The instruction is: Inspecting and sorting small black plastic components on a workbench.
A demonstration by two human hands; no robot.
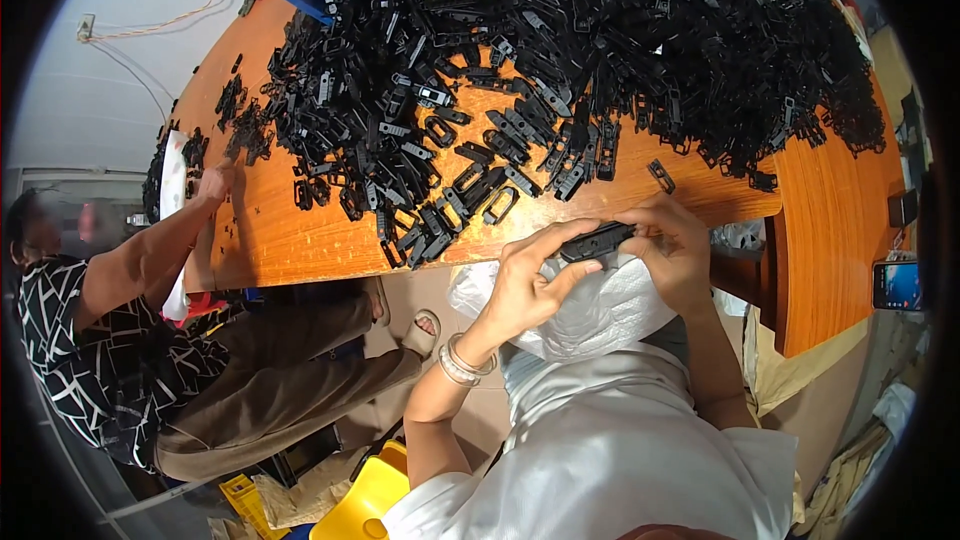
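Between my two hands, just off the table's near edge, is a black plastic part (597, 241), long and narrow with rounded ends. My left hand (540, 275) grips its left end between thumb and fingers. The fingertips of my right hand (668, 245) are closed at its right end; whether they hold a second piece there is hidden. A single black frame-shaped piece (661, 176) lies on the table beyond my right hand. A large heap of similar black plastic parts (640, 40) covers the far side, with looser ones (500, 205) spread toward me.
The orange-brown wooden table (300, 250) has a raised edge at right. A white plastic bag (600, 310) lies by my lap below the table edge. A co-worker (90, 340) sits at left, one arm over the table. A yellow stool (365, 500) and a phone (897, 286) are nearby.
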